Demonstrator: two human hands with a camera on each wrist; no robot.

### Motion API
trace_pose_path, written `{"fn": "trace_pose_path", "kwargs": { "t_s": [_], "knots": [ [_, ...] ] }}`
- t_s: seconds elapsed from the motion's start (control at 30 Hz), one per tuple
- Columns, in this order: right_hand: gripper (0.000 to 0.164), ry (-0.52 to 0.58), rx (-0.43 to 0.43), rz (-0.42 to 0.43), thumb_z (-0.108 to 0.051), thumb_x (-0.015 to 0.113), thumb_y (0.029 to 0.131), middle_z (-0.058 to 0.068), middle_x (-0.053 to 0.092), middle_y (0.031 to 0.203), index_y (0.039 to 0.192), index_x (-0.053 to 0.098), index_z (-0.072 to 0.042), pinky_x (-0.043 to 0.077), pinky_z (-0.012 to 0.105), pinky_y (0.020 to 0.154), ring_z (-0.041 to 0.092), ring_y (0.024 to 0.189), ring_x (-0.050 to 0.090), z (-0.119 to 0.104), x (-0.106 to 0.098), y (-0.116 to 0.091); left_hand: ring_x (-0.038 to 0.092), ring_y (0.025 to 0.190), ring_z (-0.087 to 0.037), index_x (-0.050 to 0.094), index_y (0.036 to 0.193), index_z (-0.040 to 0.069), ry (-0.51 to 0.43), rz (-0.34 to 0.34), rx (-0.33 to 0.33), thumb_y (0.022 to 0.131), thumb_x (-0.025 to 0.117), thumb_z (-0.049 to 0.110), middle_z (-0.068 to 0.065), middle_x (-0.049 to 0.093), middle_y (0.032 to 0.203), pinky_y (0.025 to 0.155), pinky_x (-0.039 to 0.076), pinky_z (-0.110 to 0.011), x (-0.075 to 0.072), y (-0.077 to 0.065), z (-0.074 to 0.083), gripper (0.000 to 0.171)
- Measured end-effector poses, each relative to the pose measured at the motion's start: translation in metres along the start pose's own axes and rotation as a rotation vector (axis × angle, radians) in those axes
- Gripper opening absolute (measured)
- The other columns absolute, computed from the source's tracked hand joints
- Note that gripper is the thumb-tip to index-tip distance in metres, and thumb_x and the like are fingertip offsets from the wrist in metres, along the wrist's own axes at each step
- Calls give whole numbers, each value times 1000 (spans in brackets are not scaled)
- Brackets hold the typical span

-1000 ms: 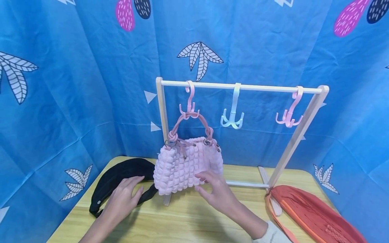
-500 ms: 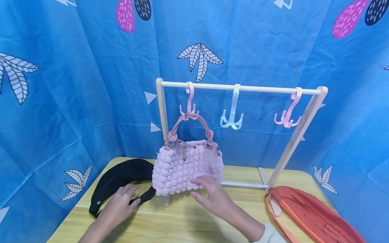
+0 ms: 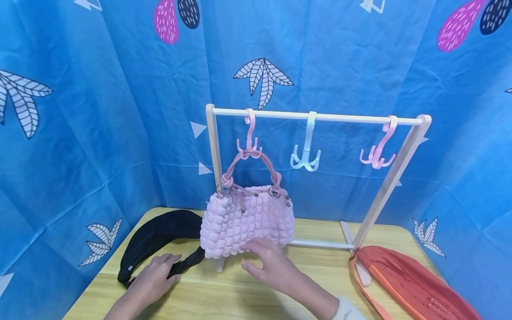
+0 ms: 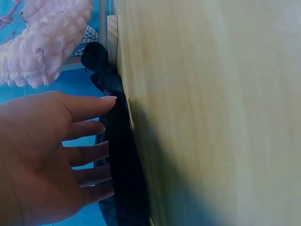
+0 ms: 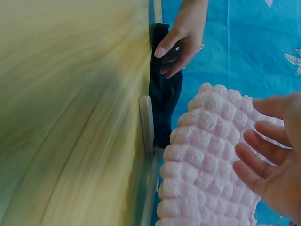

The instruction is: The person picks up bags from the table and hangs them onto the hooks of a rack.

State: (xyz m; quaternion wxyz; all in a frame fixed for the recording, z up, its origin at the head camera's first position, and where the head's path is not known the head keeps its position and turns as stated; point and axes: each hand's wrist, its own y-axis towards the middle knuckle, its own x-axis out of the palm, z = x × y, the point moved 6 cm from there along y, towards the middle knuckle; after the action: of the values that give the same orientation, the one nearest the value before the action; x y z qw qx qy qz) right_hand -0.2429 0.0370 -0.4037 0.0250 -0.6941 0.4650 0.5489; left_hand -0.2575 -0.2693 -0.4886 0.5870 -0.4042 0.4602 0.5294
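Note:
A puffy pink handbag hangs by its twisted handle from the left pink hook. My right hand is held in front of the bag's lower edge, fingers spread and holding nothing. A crescent-shaped black bag lies on the table at the left, its strap running towards the rack's foot. Over the near side of this bag is my left hand, with fingers loosely extended. In the left wrist view, its fingertips are right at the black fabric.
A wooden rack stands at the back, with a light blue hook mid-rail and another pink hook at right. An orange-red bag lies at the table's right, its strap towards me. Blue curtains enclose the table.
My left hand has lowered towards the black bag's near side. My right hand has drawn slightly left and down across the pink handbag's front. The pink handbag has shifted slightly on its hook.

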Motion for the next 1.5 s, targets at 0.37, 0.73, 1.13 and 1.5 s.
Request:
{"fn": "trace_pose_path", "kwargs": {
  "t_s": [0.37,0.73,1.13,1.5],
  "knots": [
    [36,-42,14,-204,-28,72,98,-2,69,133,132,68,-17,53,34,110,17,127,64,-6,22,2,66,109,-31,70,127,6,-3,-20,-16,89,81,21,-10,71,119,92,58,-54,8,0,-5,42],
    [36,-90,-21,-234,-31,71,99,-2,68,136,132,68,-18,52,34,112,16,130,63,-9,35,3,67,97,-23,72,120,5,6,-14,19,86,83,14,-5,70,104,84,60,-48,8,-1,0,36],
    [36,-125,-84,-219,-32,72,97,-2,70,132,130,69,-17,53,32,109,15,127,64,-15,45,8,69,88,-17,75,113,7,4,-3,42,84,83,6,-1,69,94,77,61,-42,7,-4,6,30],
    [34,-139,-146,-223,-33,71,98,-6,70,130,129,70,-18,53,25,107,10,123,64,-23,60,11,70,88,-20,76,99,7,-14,-43,43,84,83,4,-2,71,91,77,61,-43,10,-7,8,18]
  ]
}}
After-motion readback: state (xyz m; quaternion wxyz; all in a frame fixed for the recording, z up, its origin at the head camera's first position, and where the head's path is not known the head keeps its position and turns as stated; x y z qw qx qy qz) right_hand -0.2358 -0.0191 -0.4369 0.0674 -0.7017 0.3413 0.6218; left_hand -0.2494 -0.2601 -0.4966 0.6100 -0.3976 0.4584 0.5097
